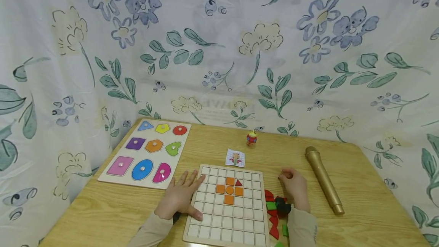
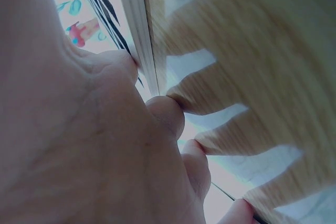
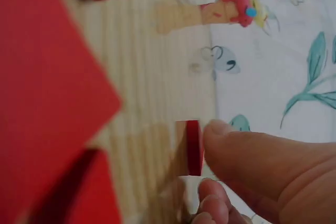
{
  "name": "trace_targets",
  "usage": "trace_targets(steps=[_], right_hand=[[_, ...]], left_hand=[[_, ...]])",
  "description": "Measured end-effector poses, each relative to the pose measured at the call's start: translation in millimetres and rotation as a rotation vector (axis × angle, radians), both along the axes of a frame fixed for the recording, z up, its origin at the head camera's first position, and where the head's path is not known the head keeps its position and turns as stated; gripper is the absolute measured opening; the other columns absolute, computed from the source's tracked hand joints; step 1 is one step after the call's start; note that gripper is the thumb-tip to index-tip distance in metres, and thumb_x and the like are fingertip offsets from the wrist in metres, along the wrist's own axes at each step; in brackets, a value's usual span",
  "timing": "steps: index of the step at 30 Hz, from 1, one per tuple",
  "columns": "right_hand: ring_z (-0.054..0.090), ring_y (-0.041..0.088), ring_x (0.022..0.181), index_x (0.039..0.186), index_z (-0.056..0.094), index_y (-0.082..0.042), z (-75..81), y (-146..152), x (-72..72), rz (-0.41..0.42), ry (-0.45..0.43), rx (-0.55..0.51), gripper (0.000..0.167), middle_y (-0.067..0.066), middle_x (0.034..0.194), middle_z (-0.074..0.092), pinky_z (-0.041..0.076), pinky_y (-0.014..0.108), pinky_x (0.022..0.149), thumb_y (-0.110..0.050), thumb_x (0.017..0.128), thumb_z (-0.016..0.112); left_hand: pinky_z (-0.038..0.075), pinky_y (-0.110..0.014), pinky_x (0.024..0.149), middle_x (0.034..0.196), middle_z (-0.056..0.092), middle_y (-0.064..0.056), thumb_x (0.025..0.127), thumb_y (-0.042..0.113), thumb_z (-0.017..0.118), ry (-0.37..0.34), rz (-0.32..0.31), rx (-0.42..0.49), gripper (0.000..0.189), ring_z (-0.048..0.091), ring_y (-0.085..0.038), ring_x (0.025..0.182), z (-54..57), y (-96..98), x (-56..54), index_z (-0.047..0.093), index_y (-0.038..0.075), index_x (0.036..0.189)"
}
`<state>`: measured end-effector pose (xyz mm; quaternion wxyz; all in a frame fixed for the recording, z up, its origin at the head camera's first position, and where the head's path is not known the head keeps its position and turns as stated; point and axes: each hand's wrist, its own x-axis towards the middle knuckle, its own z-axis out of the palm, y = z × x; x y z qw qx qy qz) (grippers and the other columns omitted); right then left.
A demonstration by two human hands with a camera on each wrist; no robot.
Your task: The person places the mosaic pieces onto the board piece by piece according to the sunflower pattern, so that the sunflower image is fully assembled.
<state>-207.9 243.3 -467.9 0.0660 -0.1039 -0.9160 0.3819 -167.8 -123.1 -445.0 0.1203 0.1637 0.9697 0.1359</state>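
Note:
A wooden grid board (image 1: 214, 220) carries several orange squares, an orange circle (image 1: 229, 190) at their middle and a red triangle (image 1: 238, 182) at the upper right. My left hand (image 1: 180, 197) rests with fingers spread over the board's left edge, its thumb on the grid. To the right of the board, my right hand (image 1: 296, 188) is over the table. In the right wrist view, its thumb and fingers pinch a small red piece (image 3: 194, 148), seen edge-on; its full shape is hidden. Loose red and green pieces (image 1: 274, 228) lie between board and right forearm.
A puzzle board (image 1: 114, 178) with knobbed coloured shapes lies at the left. Behind the grid board are a small pattern card (image 1: 235, 158) and a red-and-yellow toy figure (image 1: 251, 139). A gold microphone (image 1: 324, 180) lies at the right. A floral curtain (image 1: 219, 68) hangs behind the table.

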Motion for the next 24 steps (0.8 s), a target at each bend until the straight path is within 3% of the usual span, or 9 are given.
trace_targets(steps=[6,13,18,24], right_hand=[[0.062,0.029,0.083,0.102,0.068,0.005,0.4,-0.4,-0.5,-0.004,-0.006,0.016,0.022,0.018,0.09,0.068,0.044,0.029,0.069,-0.013,0.088,0.066],[0.06,0.032,0.094,0.104,0.065,0.002,1.4,-3.3,-2.0,0.058,-0.052,0.025,0.02,0.02,0.102,0.066,0.047,0.041,0.082,-0.01,0.089,0.063],[0.06,0.028,0.094,0.095,0.066,-0.002,0.3,-5.0,-1.9,0.072,-0.064,0.011,0.01,0.016,0.101,0.067,0.047,0.04,0.083,-0.008,0.088,0.062],[0.061,0.026,0.097,0.111,0.066,-0.002,-2.0,-5.1,-1.7,0.106,-0.076,-0.012,0.024,0.015,0.105,0.067,0.047,0.035,0.082,-0.009,0.089,0.061]], left_hand=[[0.017,-0.072,0.111,0.16,0.025,-0.013,0.052,0.06,0.085,-0.005,0.002,0.004,0.121,0.019,-0.043,0.148,1.1,0.4,-0.2,0.031,0.019,0.152],[0.017,-0.073,0.111,0.16,0.025,-0.014,0.052,0.06,0.085,-0.002,-0.001,0.001,0.121,0.019,-0.043,0.147,1.8,0.3,-0.5,0.032,0.019,0.152],[0.017,-0.073,0.111,0.16,0.025,-0.013,0.052,0.061,0.084,0.0,-0.004,-0.002,0.121,0.019,-0.043,0.147,0.5,-0.2,-0.8,0.031,0.019,0.152],[0.018,-0.072,0.111,0.161,0.025,-0.013,0.052,0.062,0.083,-0.004,-0.006,0.001,0.121,0.019,-0.043,0.148,-2.8,-0.2,-1.3,0.031,0.02,0.152]])
